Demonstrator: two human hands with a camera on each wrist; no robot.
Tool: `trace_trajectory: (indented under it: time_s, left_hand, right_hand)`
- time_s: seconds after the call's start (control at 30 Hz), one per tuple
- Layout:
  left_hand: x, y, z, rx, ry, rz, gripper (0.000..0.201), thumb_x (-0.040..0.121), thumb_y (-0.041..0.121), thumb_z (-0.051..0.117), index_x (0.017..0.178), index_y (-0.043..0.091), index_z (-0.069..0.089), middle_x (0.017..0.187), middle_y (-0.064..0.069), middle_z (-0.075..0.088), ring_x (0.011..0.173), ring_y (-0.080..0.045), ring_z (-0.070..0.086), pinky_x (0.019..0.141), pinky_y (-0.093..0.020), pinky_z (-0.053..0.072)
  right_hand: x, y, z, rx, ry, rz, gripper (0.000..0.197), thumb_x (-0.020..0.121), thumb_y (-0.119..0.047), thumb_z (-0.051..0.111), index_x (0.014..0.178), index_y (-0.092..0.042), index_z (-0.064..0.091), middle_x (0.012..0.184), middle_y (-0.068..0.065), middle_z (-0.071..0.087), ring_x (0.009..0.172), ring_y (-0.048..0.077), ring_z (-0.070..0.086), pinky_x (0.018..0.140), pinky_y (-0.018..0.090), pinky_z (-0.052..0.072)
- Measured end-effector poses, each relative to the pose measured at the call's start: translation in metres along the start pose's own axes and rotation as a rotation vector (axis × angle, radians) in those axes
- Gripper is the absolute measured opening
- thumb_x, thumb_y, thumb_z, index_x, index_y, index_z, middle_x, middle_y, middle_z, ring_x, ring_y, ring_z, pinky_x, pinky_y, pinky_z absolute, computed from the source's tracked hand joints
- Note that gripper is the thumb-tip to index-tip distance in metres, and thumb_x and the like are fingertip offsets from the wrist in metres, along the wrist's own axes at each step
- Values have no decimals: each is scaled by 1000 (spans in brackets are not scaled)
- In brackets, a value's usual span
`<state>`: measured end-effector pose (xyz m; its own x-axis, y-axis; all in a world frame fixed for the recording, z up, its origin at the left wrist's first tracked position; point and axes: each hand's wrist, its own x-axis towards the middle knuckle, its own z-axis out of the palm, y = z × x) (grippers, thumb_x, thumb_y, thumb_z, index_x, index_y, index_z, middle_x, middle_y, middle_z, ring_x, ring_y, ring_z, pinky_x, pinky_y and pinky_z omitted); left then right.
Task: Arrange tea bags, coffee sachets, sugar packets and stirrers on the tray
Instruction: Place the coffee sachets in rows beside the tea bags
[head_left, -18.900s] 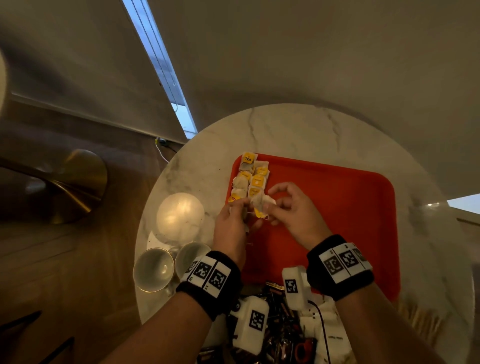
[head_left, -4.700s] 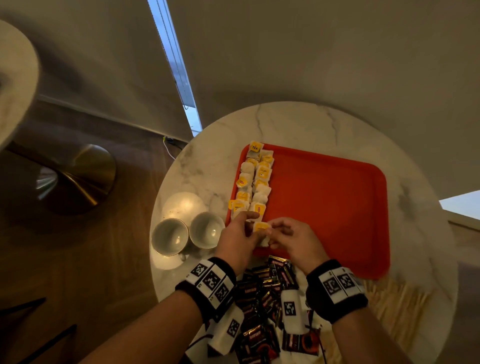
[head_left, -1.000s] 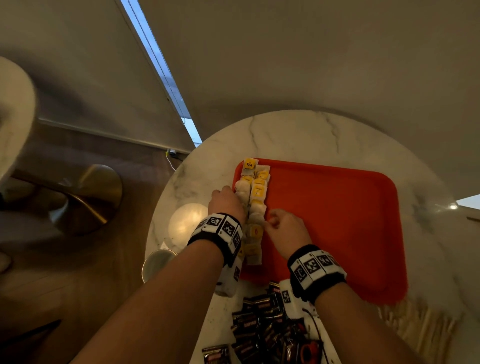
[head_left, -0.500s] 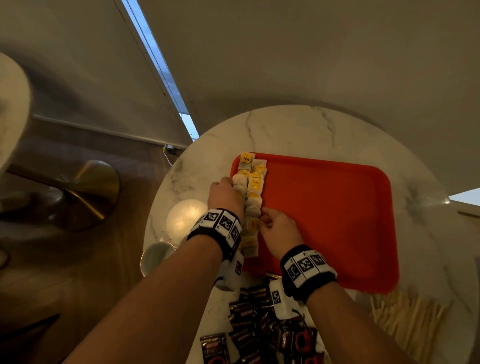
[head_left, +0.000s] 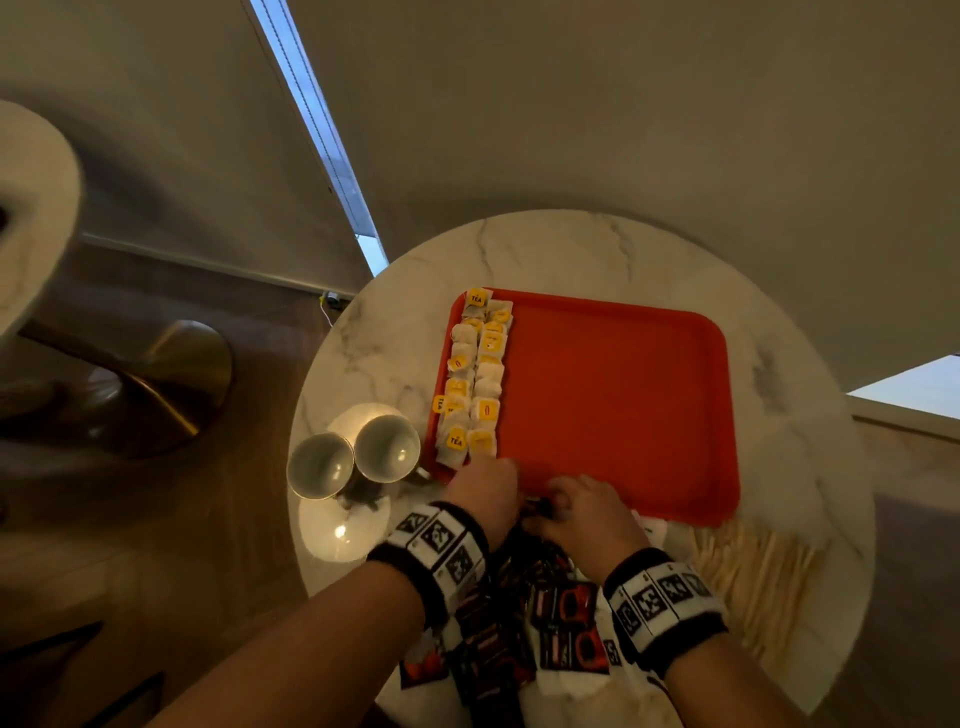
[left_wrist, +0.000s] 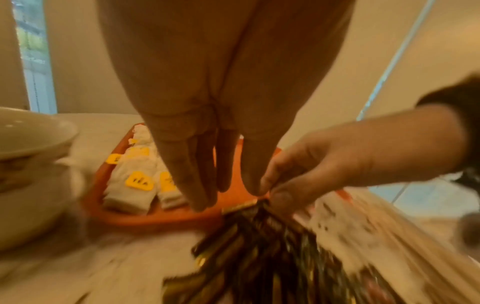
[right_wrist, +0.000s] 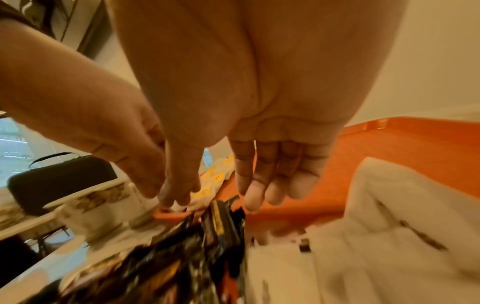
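From above, both hands have drawn back from the two rows of white, yellow-tagged tea bags on the flat red plastic tray to its near edge, over dark foil coffee sachets. The left wrist camera shows the left hand released, fingers straight, holding nothing. The right wrist camera shows the right hand with thumb and fingertips closing on a sachet's top edge.

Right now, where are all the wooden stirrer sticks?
In the head view the stirrers lie piled on the marble table, at the person's right, just past the red tray's near right corner.
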<state>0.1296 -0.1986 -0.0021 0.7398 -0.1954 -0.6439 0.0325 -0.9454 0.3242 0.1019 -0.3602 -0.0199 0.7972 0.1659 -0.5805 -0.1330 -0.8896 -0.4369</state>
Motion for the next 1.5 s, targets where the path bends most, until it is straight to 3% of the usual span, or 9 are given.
trace_trajectory:
  time_s: [0.13,0.23,0.4,0.63,0.83,0.97,1.13,1.37,1.5]
  left_hand:
    - [-13,-24,38,34,-120,-75,64,87,31,74,143,17,47,146,-7,47,134,-29,46,111,-45,44]
    - [-14,-33,52,-6,-32,-84,80,85,32,77,151,18,35,154,-9,37,142,-30,35,115,-44,39]
    - [-13,-44,56,-306,19,-43,51,83,22,80,129,24,61,133,1,59,124,-19,56,109,-38,47]
    - [-19,-43,36,-892,8,25,40,89,27,76,122,25,55,112,5,72,98,-10,72,91,-37,60]
    - [-18,-24,22,-1232,37,72,44,91,23,75,127,23,50,117,-6,71,94,-23,74,72,-34,61]
    - [-14,-15,20,-1472,31,21,38,92,20,73,126,21,55,120,-11,71,100,-28,74,82,-45,62]
    - [-10,-13,16,-1646,69,-7,35,95,15,69,127,17,56,120,-14,71,101,-29,74,78,-42,62]
    - [-5,-16,12,-1703,163,-44,36,97,17,66,131,14,54,120,-15,72,105,-33,73,89,-49,59]
    - [3,-22,3,-1706,247,-66,39,96,18,68,132,20,54,121,-10,73,108,-31,72,93,-56,57]
  right_hand:
    - [-9,0,13,-68,10,-36,68,85,-53,71,142,-27,45,129,-8,53,120,15,43,102,36,42]
    - [-9,-4,20,-19,24,-15,53,85,-40,76,130,-30,49,120,-9,55,115,15,47,97,32,43]
    - [-14,-7,21,184,23,-37,32,93,-21,69,116,-31,50,101,-12,61,92,10,63,83,31,55]
    - [-22,-6,1,489,149,-63,14,97,-21,65,103,-34,62,90,-13,70,79,-4,65,64,12,49]
    - [-18,-12,-22,729,262,-40,19,96,-14,67,105,-30,62,96,-7,74,83,2,71,71,25,56]
    - [-17,-23,-37,668,241,-89,27,100,-28,61,126,-29,64,107,-15,68,86,-11,65,66,9,50]
    - [-13,-19,-39,518,153,-111,60,91,-28,72,144,-44,48,116,-8,57,105,9,61,89,35,59]
    - [-7,-16,-55,515,272,-87,11,100,-23,61,107,-30,66,98,-9,74,81,4,72,75,35,63]
    - [-4,-17,-82,507,391,-88,9,104,-31,52,107,-33,60,91,-7,72,74,5,71,61,26,61]
